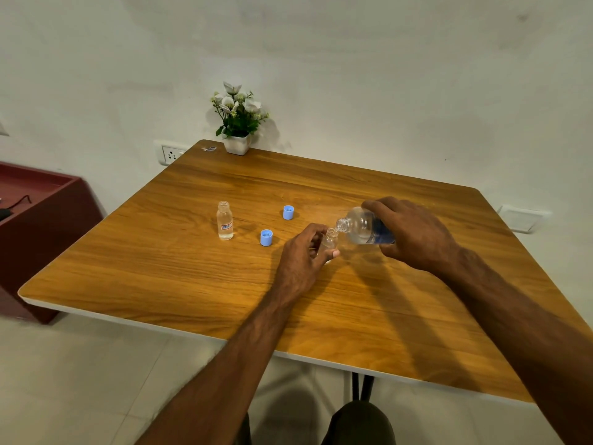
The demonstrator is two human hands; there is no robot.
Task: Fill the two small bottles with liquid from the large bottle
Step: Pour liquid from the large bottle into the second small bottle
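Two hands over a wooden table (192,284), both busy. Right hand (417,236) curled around the large bottle (362,228), fingers on top and thumb below. Large bottle tipped on its side, long way lying almost flat, open mouth pointing left and a bit down, bottom end hidden inside the right hand. Some clear liquid low in its belly, blue label near the palm. Mouth just above the open top of a small bottle (330,240), very close, maybe touching; too small to tell.

Left hand (301,258) wrapped around that small bottle, thumb on the near side, fingers curled on the far side. Small bottle standing up, neck pointing up, sitting between the two hands. Lower part hidden by the left fingers, so how full, cannot tell.

Second small bottle (225,220) well off to the left of the left hand, standing straight up, mouth open, clear liquid inside, red and white label on the front.

Two blue caps on the table: near cap (266,237) just left of the left hand, far cap (288,212) a bit past it, between the hands and the wall. Both apart from the bottles.

Far beyond the hands, white pot of flowers (239,123) at the back edge. Nothing sitting between the hands and the second small bottle except the near cap.
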